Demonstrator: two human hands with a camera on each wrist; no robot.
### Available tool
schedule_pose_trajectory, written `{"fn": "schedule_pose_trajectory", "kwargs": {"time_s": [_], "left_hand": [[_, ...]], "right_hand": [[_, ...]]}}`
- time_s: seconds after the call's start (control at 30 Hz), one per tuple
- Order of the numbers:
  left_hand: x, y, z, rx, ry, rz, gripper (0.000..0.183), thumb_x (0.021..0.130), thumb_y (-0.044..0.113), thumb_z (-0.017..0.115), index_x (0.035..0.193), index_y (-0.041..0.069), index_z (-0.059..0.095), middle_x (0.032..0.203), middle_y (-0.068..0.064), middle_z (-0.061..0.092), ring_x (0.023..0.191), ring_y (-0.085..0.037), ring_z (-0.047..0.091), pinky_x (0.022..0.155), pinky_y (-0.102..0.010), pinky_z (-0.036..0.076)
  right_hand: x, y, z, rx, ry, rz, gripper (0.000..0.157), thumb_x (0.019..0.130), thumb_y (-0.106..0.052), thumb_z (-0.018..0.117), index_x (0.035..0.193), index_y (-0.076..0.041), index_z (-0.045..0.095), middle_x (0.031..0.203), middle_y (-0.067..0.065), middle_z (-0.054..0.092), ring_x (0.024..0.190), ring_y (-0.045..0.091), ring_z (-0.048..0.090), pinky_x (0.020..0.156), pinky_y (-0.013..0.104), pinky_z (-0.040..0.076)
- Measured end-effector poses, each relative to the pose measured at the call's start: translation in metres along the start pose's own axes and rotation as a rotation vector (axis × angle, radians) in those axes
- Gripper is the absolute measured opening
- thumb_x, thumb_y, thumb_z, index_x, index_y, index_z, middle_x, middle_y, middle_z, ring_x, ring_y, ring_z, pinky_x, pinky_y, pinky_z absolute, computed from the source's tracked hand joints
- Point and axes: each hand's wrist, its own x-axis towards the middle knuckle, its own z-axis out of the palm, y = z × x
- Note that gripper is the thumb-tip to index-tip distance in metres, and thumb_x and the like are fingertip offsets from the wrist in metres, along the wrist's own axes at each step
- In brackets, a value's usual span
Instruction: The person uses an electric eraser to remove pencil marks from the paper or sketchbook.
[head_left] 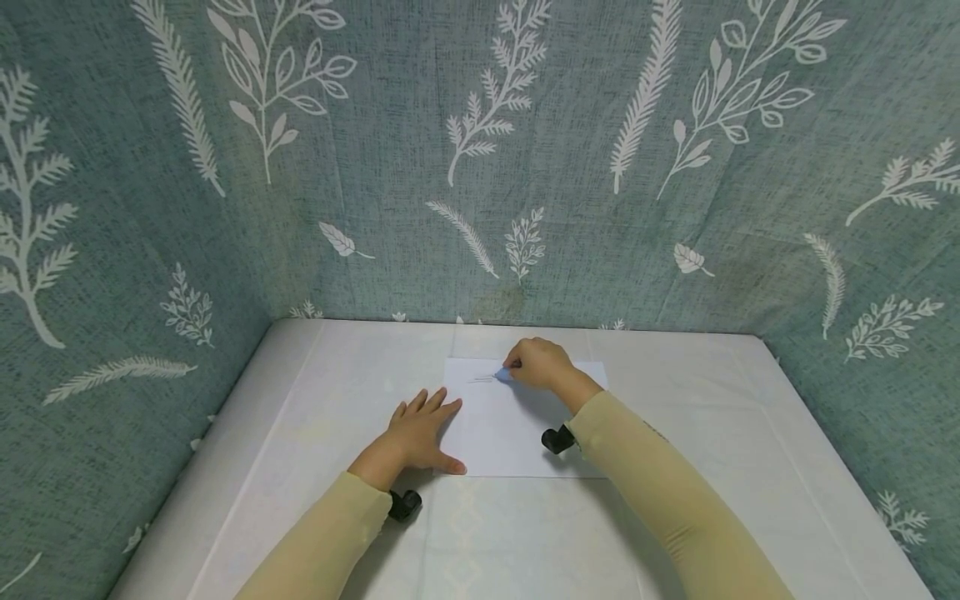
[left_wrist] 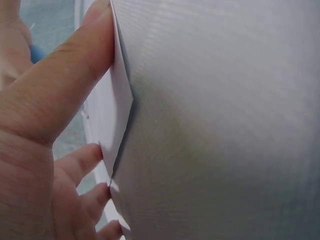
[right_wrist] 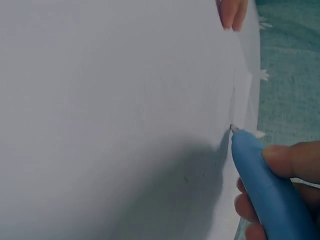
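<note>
A white sheet of paper (head_left: 495, 437) lies on the covered table in the head view. My right hand (head_left: 542, 363) holds a thick blue pen (right_wrist: 272, 187) near the sheet's far edge. The pen's pointed tip meets the paper at the end of thin dark lines (head_left: 480, 381). My left hand (head_left: 420, 433) rests flat at the sheet's left edge, fingers spread. In the left wrist view, its thumb (left_wrist: 65, 75) presses on the paper near a corner that lifts slightly. The right hand's palm side is hidden in the head view.
A white cloth (head_left: 360, 367) covers the table. Blue-green curtains (head_left: 390, 208) with white leaf prints stand at the back and both sides. A small black wrist camera (head_left: 557, 439) hangs at the right wrist, another black wrist camera (head_left: 405, 505) at the left.
</note>
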Motion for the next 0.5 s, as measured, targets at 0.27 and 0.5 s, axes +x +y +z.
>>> {"fn": "schedule_pose_trajectory", "kwargs": {"time_s": [0.27, 0.5], "left_hand": [[0.0001, 0.0012, 0.0008, -0.002, 0.003, 0.000, 0.113, 0.065, 0.064, 0.085, 0.157, 0.021, 0.037, 0.166, -0.012, 0.019, 0.152, -0.042, 0.010, 0.117, -0.065, 0.010], [-0.0008, 0.0006, 0.0004, 0.011, 0.003, 0.001, 0.112, 0.065, 0.064, 0.085, 0.157, 0.020, 0.037, 0.166, -0.012, 0.019, 0.151, -0.042, 0.011, 0.116, -0.065, 0.011]], "right_hand": [[-0.0005, -0.0025, -0.0016, -0.013, -0.003, 0.006, 0.017, 0.095, -0.020, 0.070, 0.110, -0.017, 0.079, 0.121, 0.002, 0.071, 0.113, 0.024, 0.064, 0.094, 0.042, 0.052], [0.0003, -0.0032, -0.0004, -0.002, -0.012, 0.008, 0.017, 0.095, -0.020, 0.070, 0.110, -0.018, 0.079, 0.120, 0.002, 0.072, 0.110, 0.022, 0.066, 0.092, 0.041, 0.053]]}}
